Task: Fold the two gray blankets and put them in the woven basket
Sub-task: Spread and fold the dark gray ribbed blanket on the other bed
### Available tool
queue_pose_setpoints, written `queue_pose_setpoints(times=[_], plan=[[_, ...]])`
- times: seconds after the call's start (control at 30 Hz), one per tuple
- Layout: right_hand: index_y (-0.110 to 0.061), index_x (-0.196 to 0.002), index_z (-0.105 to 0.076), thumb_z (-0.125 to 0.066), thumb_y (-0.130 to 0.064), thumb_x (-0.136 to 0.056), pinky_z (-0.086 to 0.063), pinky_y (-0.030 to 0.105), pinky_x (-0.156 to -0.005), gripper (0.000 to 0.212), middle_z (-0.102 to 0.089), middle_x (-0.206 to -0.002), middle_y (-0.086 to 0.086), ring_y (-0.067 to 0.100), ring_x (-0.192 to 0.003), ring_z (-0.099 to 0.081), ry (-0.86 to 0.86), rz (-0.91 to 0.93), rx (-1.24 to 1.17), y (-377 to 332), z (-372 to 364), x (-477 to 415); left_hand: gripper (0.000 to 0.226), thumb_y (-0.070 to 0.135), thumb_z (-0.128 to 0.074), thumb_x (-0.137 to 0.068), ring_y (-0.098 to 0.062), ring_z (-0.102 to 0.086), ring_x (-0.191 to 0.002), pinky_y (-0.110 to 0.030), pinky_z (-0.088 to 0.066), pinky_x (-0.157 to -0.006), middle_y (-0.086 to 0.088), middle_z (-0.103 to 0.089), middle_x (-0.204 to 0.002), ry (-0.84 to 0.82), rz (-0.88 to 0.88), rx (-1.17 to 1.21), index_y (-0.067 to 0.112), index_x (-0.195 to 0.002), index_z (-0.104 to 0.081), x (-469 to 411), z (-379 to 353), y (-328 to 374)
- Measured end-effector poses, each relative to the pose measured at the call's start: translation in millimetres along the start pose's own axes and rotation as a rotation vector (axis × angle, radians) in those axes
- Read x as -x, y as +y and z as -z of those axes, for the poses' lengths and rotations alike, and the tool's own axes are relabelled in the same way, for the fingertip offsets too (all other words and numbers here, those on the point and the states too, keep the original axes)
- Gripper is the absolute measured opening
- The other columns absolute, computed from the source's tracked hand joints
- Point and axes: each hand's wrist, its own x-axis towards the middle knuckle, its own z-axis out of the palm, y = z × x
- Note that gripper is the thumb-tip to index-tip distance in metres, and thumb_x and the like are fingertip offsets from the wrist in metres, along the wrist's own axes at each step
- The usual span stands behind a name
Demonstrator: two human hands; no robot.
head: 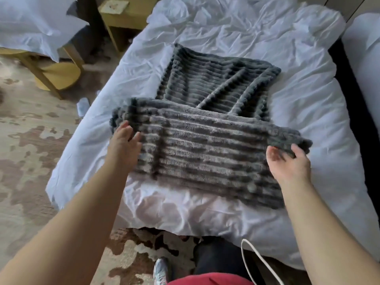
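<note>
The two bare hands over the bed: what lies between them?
In the head view, a gray ribbed plush blanket spans the whole stretch from the left hand to the right hand, lying on the white crumpled bedsheet.

The near blanket [205, 155] is stretched between the two hands over the bed [298, 58]. The left hand [125, 142] pinches its left end between thumb and fingers, and the right hand [287, 163] grips its right corner. Just beyond the hands the far blanket [216, 83] lies on the white cover, its near edge hidden behind the held one, and a yellow stool [59, 77] stands well out past the left hand.
</note>
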Motion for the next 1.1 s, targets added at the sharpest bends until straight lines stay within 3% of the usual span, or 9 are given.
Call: queue_pose_setpoints(times=[0.07,0.17,0.33,0.4,0.57,0.63,0.73,0.93,1.1], plan=[[-0.007,-0.151,-0.014,-0.045,-0.024,-0.100,-0.039,0.039,-0.106,0.063,-0.032,-0.145,0.020,0.033,-0.138,-0.036,0.068,-0.116,0.216,8.2,3.2,-36.3,0.027,0.012,-0.044,-0.093,-0.012,-0.060,-0.082,-0.023,-0.047,-0.061,0.005,-0.057,-0.095,-0.027,0.152,-0.117,0.024,-0.114,-0.052,-14.8,-6.8,-27.8],[-0.011,-0.152,-0.014,-0.046,-0.031,-0.099,-0.030,0.048,-0.111,0.066,-0.019,-0.156,0.019,0.040,-0.140,-0.028,0.221,-0.376,0.580,26.6,36.2,-78.0,0.037,0.024,-0.041,-0.100,-0.028,-0.050,-0.121,-0.041,-0.045,-0.094,-0.006,-0.047,-0.136,0.053,0.358,-0.268,0.022,-0.137,-0.044,-30.2,-1.1,-83.2],[-0.009,-0.125,-0.045,-0.049,-0.038,-0.095,-0.049,0.041,-0.069,0.042,-0.054,-0.121,0.026,0.036,-0.080,-0.057,0.302,-0.629,0.750,42.1,101.1,-102.7,0.051,0.032,-0.050,-0.098,-0.037,-0.040,-0.132,-0.048,-0.042,-0.093,-0.017,-0.031,-0.150,0.217,0.546,-0.190,0.018,-0.145,-0.035,-36.2,0.9,-134.7],[-0.006,-0.126,-0.046,-0.047,-0.049,-0.093,-0.044,0.043,-0.096,0.054,-0.049,-0.135,0.024,0.035,-0.118,-0.052,0.311,-0.696,0.621,44.1,117.9,-106.6,0.058,0.036,-0.050,-0.097,-0.037,-0.037,-0.134,-0.048,-0.041,-0.095,-0.019,-0.029,-0.151,0.251,0.549,-0.138,0.019,-0.148,-0.029,-41.0,-2.7,-140.6],[-0.004,-0.142,-0.032,-0.059,-0.054,-0.083,-0.033,0.045,-0.109,0.082,-0.037,-0.149,0.018,0.033,-0.136,-0.037,0.366,-0.572,0.446,59.7,112.6,-122.4,0.042,0.046,-0.051,-0.093,-0.028,-0.048,-0.125,-0.045,-0.041,-0.094,-0.011,-0.053,-0.122,0.302,0.533,-0.078,0.018,-0.124,-0.053,-76.3,-15.8,-143.0],[-0.009,-0.133,-0.043,-0.061,-0.050,-0.085,-0.031,0.045,-0.112,0.066,-0.037,-0.148,0.014,0.031,-0.136,-0.037,0.413,-0.477,0.386,65.7,102.4,-135.6,0.033,0.050,-0.051,-0.093,-0.025,-0.054,-0.109,-0.044,-0.045,-0.088,-0.007,-0.054,-0.111,0.335,0.525,-0.047,0.020,-0.105,-0.059,-93.4,-23.6,-144.1],[-0.020,-0.097,-0.061,-0.058,-0.041,-0.091,-0.044,0.045,-0.096,0.023,-0.054,-0.135,0.010,0.029,-0.112,-0.054,0.443,-0.364,0.362,71.4,88.2,-155.2,0.047,0.056,-0.045,-0.092,-0.023,-0.054,-0.118,-0.043,-0.046,-0.092,-0.002,-0.059,-0.125,0.335,0.504,0.042,0.025,-0.125,-0.058,-114.5,-25.0,-143.6],[-0.018,-0.089,-0.053,-0.037,-0.022,-0.099,-0.034,0.043,-0.111,0.019,-0.059,-0.110,0.010,0.032,-0.115,-0.056,0.416,-0.417,0.340,60.5,70.3,-172.3,0.043,0.045,-0.039,-0.098,-0.029,-0.058,-0.116,-0.052,-0.036,-0.107,-0.009,-0.066,-0.121,0.306,0.483,0.221,0.020,-0.124,-0.062,-141.8,-32.7,-104.4],[-0.025,-0.101,-0.066,-0.040,-0.036,-0.096,-0.055,0.039,-0.074,0.028,-0.072,-0.085,0.004,0.027,-0.087,-0.061,0.354,-0.245,0.365,21.1,-47.9,-168.2,0.030,0.016,-0.033,-0.095,-0.030,-0.058,-0.105,-0.054,-0.046,-0.085,-0.015,-0.068,-0.099,0.188,0.515,0.173,0.004,-0.099,-0.061,-160.4,-90.3,-25.4]])
